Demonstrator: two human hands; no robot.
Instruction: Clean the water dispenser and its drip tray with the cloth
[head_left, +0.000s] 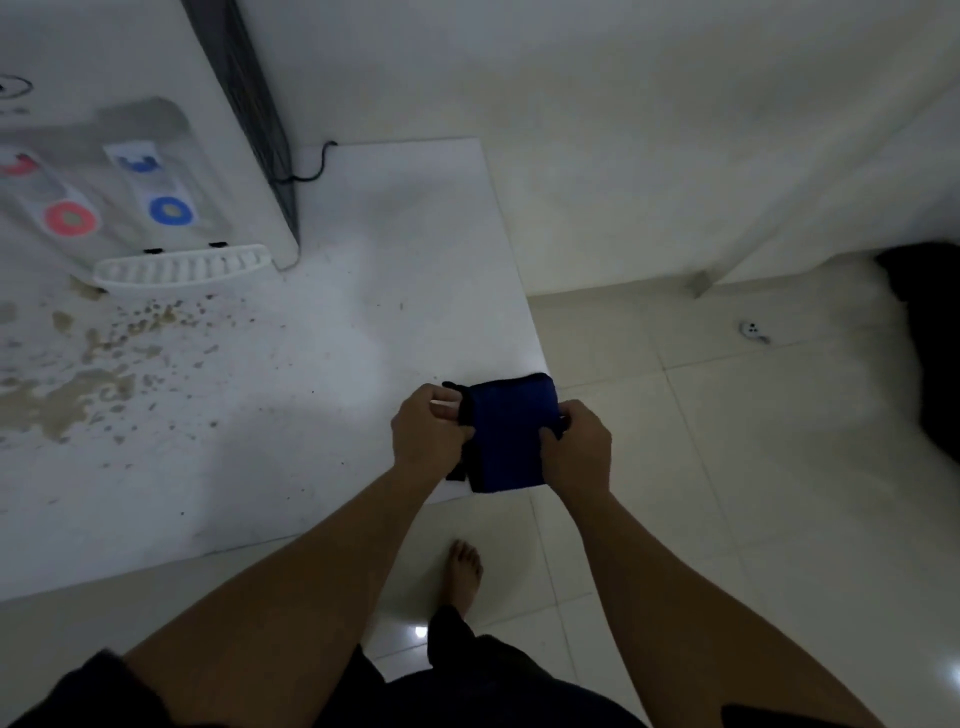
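A folded blue cloth (511, 434) with a black edge is held over the front right corner of the white table (322, 374). My left hand (428, 434) grips its left edge and my right hand (576, 447) grips its right edge. The white water dispenser (119, 124) stands at the table's far left, with a red tap (70, 218) and a blue tap (171, 210). Its white slotted drip tray (182, 267) juts out below the taps. Both hands are far to the right of the dispenser.
Brown stains (78, 384) spread over the table's left side in front of the drip tray. A black cable (311, 169) runs behind the dispenser. Pale floor tiles (727, 467) lie to the right, with a small white object (753, 331) and a dark bundle (930, 353) there. My bare foot (464, 571) stands by the table.
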